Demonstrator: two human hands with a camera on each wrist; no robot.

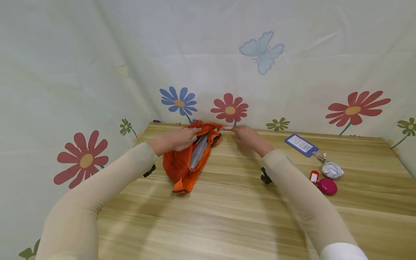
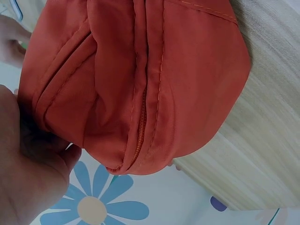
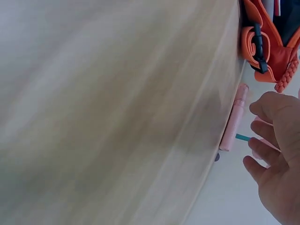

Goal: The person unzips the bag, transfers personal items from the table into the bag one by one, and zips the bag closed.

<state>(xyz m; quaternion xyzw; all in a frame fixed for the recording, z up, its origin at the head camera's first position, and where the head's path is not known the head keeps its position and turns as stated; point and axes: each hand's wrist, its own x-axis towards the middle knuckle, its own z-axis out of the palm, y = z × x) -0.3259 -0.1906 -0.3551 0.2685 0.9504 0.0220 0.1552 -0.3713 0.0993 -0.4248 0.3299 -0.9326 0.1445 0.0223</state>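
An orange fabric bag (image 1: 183, 164) lies on the wooden table (image 1: 227, 216), its top zip gaping over a grey lining. My left hand (image 1: 178, 139) grips the bag's far end; the left wrist view shows my palm (image 2: 28, 178) against the orange fabric (image 2: 140, 79) and a closed side zip. By the table's back edge lies a slim pink pen (image 1: 227, 128), just right of the bag. My right hand (image 1: 247, 138) has curled fingertips (image 3: 269, 140) pinching the teal end (image 3: 242, 137) of the pink pen (image 3: 234, 117).
A flower-printed cloth (image 1: 227, 72) walls in the table at the back and left. On the right lie a blue tag card (image 1: 301, 144), a white coiled cable (image 1: 332, 169), a small red tag (image 1: 313, 176) and a magenta round case (image 1: 327, 186).
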